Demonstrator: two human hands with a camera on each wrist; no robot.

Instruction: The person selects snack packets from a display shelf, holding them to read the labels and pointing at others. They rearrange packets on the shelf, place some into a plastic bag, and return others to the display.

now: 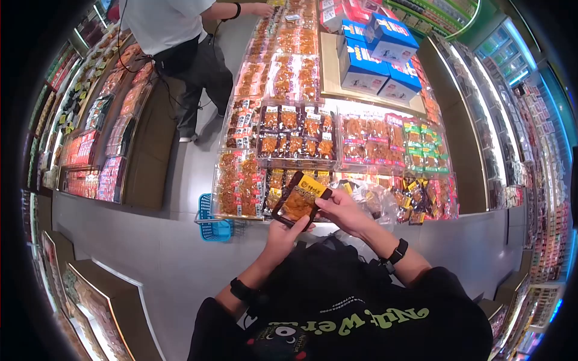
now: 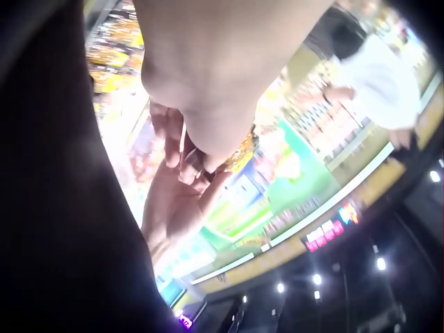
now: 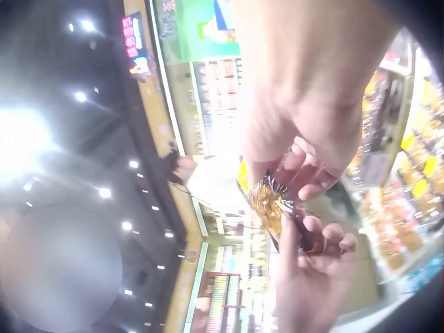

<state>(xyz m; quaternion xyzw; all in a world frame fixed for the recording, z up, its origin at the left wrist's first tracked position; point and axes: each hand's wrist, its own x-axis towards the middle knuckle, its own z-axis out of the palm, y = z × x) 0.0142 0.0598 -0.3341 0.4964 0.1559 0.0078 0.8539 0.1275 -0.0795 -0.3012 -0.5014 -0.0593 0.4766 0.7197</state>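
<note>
A flat snack packet (image 1: 299, 201), dark-edged with a yellow label at the top and brown food showing through its clear front, is held up before the chest. At its lower edge my left hand (image 1: 285, 238) pinches it, thumb on the front. My right hand (image 1: 344, 212) grips the upper right corner between thumb and fingers. In the right wrist view, the packet (image 3: 267, 202) is tilted between the right hand (image 3: 305, 139) above and the left hand (image 3: 318, 281) below. The hands hide most of the packet in the left wrist view.
A display table with snack packets in clear trays (image 1: 295, 135) stands in front, with blue boxes (image 1: 373, 60) farther back. A blue basket (image 1: 215, 225) is by its left corner. Another person (image 1: 180, 48) reaches toward the table. Shelves line both sides.
</note>
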